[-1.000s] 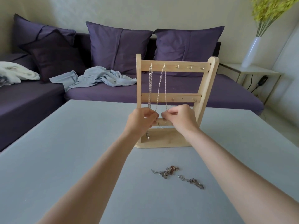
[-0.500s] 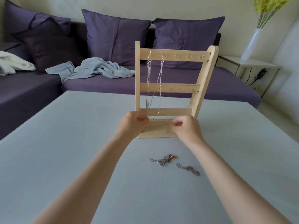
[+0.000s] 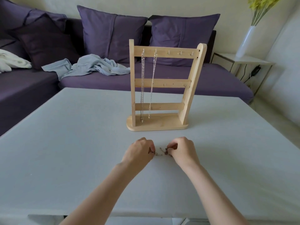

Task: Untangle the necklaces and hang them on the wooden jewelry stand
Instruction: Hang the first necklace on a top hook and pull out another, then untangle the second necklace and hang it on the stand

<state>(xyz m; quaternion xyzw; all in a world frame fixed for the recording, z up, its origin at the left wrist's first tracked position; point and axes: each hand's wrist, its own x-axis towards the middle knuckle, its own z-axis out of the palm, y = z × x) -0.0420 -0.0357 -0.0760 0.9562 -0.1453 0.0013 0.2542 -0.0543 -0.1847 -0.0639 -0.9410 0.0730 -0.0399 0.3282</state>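
Note:
The wooden jewelry stand (image 3: 163, 125) stands upright on the grey table (image 3: 65, 143). Two silver necklaces (image 3: 151, 88) hang side by side from the two leftmost hooks of its top bar. In front of the stand, a tangled reddish-brown and silver chain (image 3: 161, 152) lies on the table between my hands. My left hand (image 3: 139, 152) pinches its left end with curled fingers. My right hand (image 3: 181, 150) pinches its right end. Part of the chain is hidden under my right hand.
A purple sofa (image 3: 162, 78) with cushions runs behind the table, with a light blue garment (image 3: 90, 67) and a white cloth (image 3: 11, 61) on it. A white vase (image 3: 245, 41) with yellow flowers stands on a side table (image 3: 253, 61) at the right.
Both hands have left the stand's lower bar and come back toward me to the table, where they now pinch the tangled chain. The two hung necklaces stay on the stand.

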